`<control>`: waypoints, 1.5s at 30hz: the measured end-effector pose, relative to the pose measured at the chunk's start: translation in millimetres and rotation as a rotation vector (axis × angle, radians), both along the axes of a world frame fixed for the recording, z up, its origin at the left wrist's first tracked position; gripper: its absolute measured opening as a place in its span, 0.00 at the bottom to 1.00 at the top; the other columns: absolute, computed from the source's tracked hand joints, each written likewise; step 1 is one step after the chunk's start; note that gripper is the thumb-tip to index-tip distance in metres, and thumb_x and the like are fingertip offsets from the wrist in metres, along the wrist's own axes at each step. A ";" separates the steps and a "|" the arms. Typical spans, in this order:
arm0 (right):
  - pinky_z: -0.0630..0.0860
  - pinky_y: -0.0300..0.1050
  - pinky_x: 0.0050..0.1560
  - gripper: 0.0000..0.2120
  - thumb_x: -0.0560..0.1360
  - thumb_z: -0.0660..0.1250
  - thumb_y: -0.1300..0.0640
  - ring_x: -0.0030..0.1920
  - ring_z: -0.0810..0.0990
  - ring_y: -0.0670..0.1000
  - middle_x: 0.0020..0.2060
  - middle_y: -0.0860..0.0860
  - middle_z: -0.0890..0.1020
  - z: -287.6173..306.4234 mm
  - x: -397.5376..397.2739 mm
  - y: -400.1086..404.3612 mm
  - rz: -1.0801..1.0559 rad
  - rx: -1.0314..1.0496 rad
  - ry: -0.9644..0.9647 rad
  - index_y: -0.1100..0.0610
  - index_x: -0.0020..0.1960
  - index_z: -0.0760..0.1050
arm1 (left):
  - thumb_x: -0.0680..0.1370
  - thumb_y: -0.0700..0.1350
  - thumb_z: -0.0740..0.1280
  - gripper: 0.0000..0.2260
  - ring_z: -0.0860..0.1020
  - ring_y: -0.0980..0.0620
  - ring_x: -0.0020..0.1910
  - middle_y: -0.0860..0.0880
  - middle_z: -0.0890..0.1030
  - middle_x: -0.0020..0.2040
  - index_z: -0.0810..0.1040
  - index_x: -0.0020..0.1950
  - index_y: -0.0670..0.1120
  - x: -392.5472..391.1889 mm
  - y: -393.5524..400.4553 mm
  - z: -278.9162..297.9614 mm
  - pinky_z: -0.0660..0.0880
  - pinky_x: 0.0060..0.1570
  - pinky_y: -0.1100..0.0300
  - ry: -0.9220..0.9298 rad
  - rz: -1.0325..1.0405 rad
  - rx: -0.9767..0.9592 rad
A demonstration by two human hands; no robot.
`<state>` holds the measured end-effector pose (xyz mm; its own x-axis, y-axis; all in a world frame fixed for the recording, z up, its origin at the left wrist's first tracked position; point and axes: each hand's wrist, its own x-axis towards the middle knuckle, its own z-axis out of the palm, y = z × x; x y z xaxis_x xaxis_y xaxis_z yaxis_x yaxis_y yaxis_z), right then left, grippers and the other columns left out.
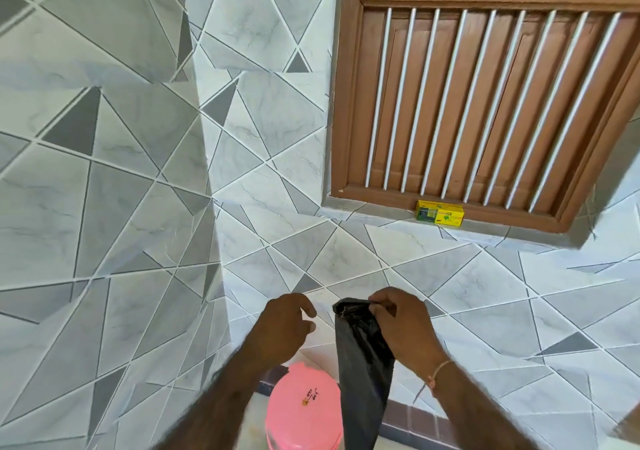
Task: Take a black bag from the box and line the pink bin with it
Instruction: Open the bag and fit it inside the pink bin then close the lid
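A black bag (363,373) hangs down in front of me, pinched at its top edge by my right hand (401,325). My left hand (282,328) hovers just left of the bag's top with its fingers curled and apart, holding nothing. Below, on the floor, stands the pink bin (303,411) with its lid on; the bag's lower part hangs over its right side. The yellow box (440,214) lies on the window sill, far up and to the right.
Grey and white tiled walls surround the spot, with a corner jutting out on the left. A brown wooden window (485,86) with white bars fills the upper right. A strip of dark tiles (412,418) runs along the floor edge.
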<state>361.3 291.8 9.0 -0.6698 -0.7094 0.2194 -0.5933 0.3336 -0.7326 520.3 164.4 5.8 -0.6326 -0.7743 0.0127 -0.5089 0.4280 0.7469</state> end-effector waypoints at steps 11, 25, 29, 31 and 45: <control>0.74 0.42 0.30 0.06 0.71 0.73 0.65 0.29 0.77 0.49 0.29 0.53 0.80 -6.8 -4.6 10.4 0.098 -0.223 -0.634 0.60 0.37 0.77 | 0.78 0.40 0.67 0.08 0.80 0.49 0.33 0.41 0.83 0.38 0.81 0.42 0.39 -46.0 48.5 5.7 0.76 0.31 0.65 0.553 0.234 0.611; 0.73 0.47 0.51 0.15 0.70 0.57 0.66 0.51 0.77 0.56 0.48 0.55 0.79 -28.6 -37.2 30.2 -0.112 0.101 0.208 0.56 0.49 0.80 | 0.72 0.31 0.62 0.15 0.78 0.47 0.46 0.50 0.78 0.43 0.76 0.39 0.51 -40.6 35.8 -2.6 0.75 0.51 0.56 -0.033 0.047 -0.331; 0.78 0.50 0.54 0.13 0.72 0.63 0.67 0.54 0.79 0.58 0.51 0.56 0.80 -26.0 -51.7 37.9 -0.235 0.214 0.373 0.57 0.52 0.79 | 0.76 0.32 0.61 0.14 0.79 0.48 0.53 0.49 0.80 0.52 0.82 0.51 0.45 -37.4 23.6 0.3 0.71 0.60 0.62 -0.049 0.080 -0.221; 0.79 0.49 0.51 0.10 0.72 0.66 0.64 0.49 0.81 0.55 0.47 0.53 0.82 -19.8 -38.4 41.0 -0.292 0.022 0.314 0.53 0.49 0.78 | 0.76 0.29 0.58 0.17 0.78 0.53 0.48 0.51 0.80 0.49 0.83 0.49 0.46 -38.0 22.5 2.4 0.72 0.56 0.66 0.118 0.124 0.003; 0.72 0.37 0.23 0.05 0.75 0.67 0.64 0.28 0.77 0.49 0.32 0.55 0.82 -10.7 8.4 6.1 -0.042 -0.346 -1.165 0.60 0.42 0.80 | 0.74 0.36 0.65 0.14 0.80 0.64 0.32 0.56 0.83 0.33 0.84 0.34 0.50 -26.5 48.3 7.1 0.78 0.40 0.65 0.230 -0.100 0.215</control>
<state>369.6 297.9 -1.6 -0.6127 -0.7058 -0.3555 0.4862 0.0180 -0.8737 493.8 212.8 12.9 -0.7053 -0.7089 0.0073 -0.2798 0.2878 0.9159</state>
